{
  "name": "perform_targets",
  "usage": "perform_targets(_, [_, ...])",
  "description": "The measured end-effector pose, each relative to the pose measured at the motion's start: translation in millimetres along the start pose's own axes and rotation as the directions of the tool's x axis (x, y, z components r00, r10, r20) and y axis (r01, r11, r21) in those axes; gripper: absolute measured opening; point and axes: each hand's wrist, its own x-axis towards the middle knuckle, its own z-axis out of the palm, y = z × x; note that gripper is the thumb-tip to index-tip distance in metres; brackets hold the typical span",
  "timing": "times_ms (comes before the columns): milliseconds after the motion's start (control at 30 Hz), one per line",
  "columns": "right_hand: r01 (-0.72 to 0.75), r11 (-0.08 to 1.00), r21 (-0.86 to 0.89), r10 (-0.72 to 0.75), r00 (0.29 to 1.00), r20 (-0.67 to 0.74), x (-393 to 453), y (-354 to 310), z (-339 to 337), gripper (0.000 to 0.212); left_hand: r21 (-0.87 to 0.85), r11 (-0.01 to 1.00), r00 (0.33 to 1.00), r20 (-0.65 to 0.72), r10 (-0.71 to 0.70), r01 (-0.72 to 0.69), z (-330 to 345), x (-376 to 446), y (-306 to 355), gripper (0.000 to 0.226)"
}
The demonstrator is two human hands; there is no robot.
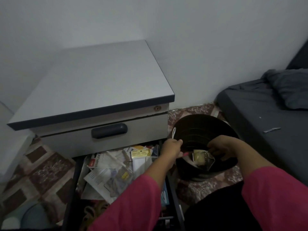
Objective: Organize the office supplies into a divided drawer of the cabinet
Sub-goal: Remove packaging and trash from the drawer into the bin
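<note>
Head view: both hands reach into a black bucket (pixel 205 130) beside the cabinet (pixel 93 90). The left hand (pixel 171 148) curls over the bucket's near rim, seemingly gripping it, a pink object just below its fingers. The right hand (pixel 220 148) pinches a clear packet with a yellowish insert (pixel 202 158), which lies just left of its fingertips, inside the bucket. This looks like the fetching step. Next: lift the packet clear and carry it left into the open drawer (pixel 116 170). Its long axis appears tilted, its lower corner pointing toward the person.
</note>
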Motion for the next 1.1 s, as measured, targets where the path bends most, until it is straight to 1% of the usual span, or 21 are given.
perform_targets(67, [0.064, 0.990, -0.126, -0.055, 0.996, 0.075, -6.8, -5.7, 12.2, 0.029, -0.063, 0.998, 1.000, 0.012, 0.027, -0.027, -13.4, -7.3, -4.7, 0.016])
perform_targets(133, [0.128, 0.957, -0.259, -0.077, 0.977, 0.199, -12.3, -11.3, 27.7, 0.031, -0.096, 0.994, 0.998, 0.001, 0.057, -0.057, -29.4, -14.3, -11.6, 0.010])
perform_targets(167, [0.147, 0.936, -0.320, -0.069, 0.967, 0.244, -12.6, -14.2, 37.4, 0.034, -0.115, 0.991, 0.998, -0.003, 0.070, -0.070, -38.2, -18.8, -15.2, 0.010])
perform_targets(233, [0.191, 0.887, -0.421, -0.068, 0.955, 0.290, -14.8, -18.3, 56.8, 0.038, -0.160, 0.984, 0.997, -0.024, 0.077, -0.080, -55.5, -27.0, -22.4, 0.014])
perform_targets(300, [0.251, 0.799, -0.546, -0.137, 0.961, 0.241, -17.5, -18.4, 75.5, 0.039, -0.202, 0.975, 0.995, -0.051, 0.082, -0.091, -72.1, -36.1, -29.8, 0.016])
perform_targets(367, [0.283, 0.638, -0.716, -0.254, 0.955, 0.151, -18.5, -15.7, 90.4, 0.041, -0.254, 0.961, 0.993, -0.071, 0.093, -0.108, -89.0, -45.5, -38.0, 0.016])
perform_targets(400, [0.276, 0.586, -0.762, -0.282, 0.951, 0.128, -19.2, -13.8, 95.7, 0.042, -0.266, 0.957, 0.992, -0.079, 0.101, -0.119, -97.4, -49.6, -42.1, 0.014])
perform_targets(433, [0.269, 0.559, -0.784, -0.292, 0.949, 0.117, -18.9, -12.7, 100.1, 0.043, -0.270, 0.954, 0.990, -0.091, 0.109, -0.130, -105.8, -54.3, -46.1, 0.014])
perform_targets(500, [0.270, 0.504, -0.820, -0.276, 0.950, 0.144, -24.7, -11.8, 104.1, 0.044, -0.286, 0.946, 0.985, -0.115, 0.125, -0.153, -122.5, -62.9, -54.5, 0.013])
perform_targets(567, [0.268, 0.446, -0.854, -0.218, 0.958, 0.187, -38.6, -13.0, 104.4, 0.044, -0.308, 0.936, 0.981, -0.145, 0.131, -0.170, -136.0, -70.0, -62.1, 0.013])
perform_targets(667, [0.264, 0.470, -0.842, -0.163, 0.964, 0.212, -49.8, -8.5, 105.1, 0.046, -0.297, 0.938, 0.973, -0.194, 0.127, -0.181, -151.7, -78.8, -73.9, 0.014])
perform_targets(733, [0.241, 0.486, -0.840, -0.139, 0.970, 0.198, -54.4, -6.8, 108.6, 0.047, -0.269, 0.947, 0.967, -0.226, 0.117, -0.177, -160.0, -83.2, -81.2, 0.013])
perform_targets(800, [0.226, 0.483, -0.846, -0.168, 0.972, 0.164, -55.7, -7.5, 114.5, 0.041, -0.244, 0.955, 0.955, -0.280, 0.099, -0.170, -166.7, -86.6, -86.3, 0.012])
perform_targets(833, [0.219, 0.497, -0.840, -0.215, 0.969, 0.126, -57.2, -9.4, 118.3, 0.037, -0.230, 0.957, 0.942, -0.320, 0.098, -0.177, -169.9, -88.7, -87.8, 0.013])
perform_targets(867, [0.223, 0.528, -0.819, -0.293, 0.954, 0.071, -55.7, -11.3, 121.2, 0.035, -0.195, 0.962, 0.921, -0.375, 0.106, -0.190, -172.4, -87.8, -90.3, 0.014])
perform_targets(900, [0.244, 0.566, -0.788, -0.386, 0.923, 0.008, -54.8, -13.9, 125.1, 0.033, -0.123, 0.970, 0.889, -0.437, 0.135, -0.208, -175.9, -87.0, -93.8, 0.015])
perform_targets(967, [0.349, 0.599, -0.721, -0.559, 0.827, -0.064, -58.7, -21.9, 137.7, 0.027, 0.150, 0.967, 0.805, -0.535, 0.255, -0.206, -183.4, -84.3, -103.8, 0.019])
perform_targets(1000, [0.414, 0.593, -0.691, -0.617, 0.785, -0.059, -61.1, -25.2, 147.0, 0.024, 0.314, 0.930, 0.770, -0.540, 0.341, -0.192, -187.2, -83.2, -109.8, 0.023])
perform_targets(1033, [0.482, 0.573, -0.662, -0.663, 0.748, -0.029, -63.3, -27.4, 156.6, 0.024, 0.473, 0.866, 0.749, -0.511, 0.421, -0.163, -190.4, -80.2, -116.3, 0.029])
perform_targets(1067, [0.540, 0.544, -0.642, -0.685, 0.728, 0.031, -65.5, -28.3, 167.3, 0.026, 0.604, 0.788, 0.752, -0.463, 0.470, -0.120, -191.9, -78.0, -121.9, 0.035])
perform_targets(1100, [0.588, 0.502, -0.634, -0.700, 0.707, 0.101, -67.5, -27.2, 177.9, 0.032, 0.695, 0.714, 0.771, -0.409, 0.488, -0.084, -191.7, -77.1, -126.6, 0.040])
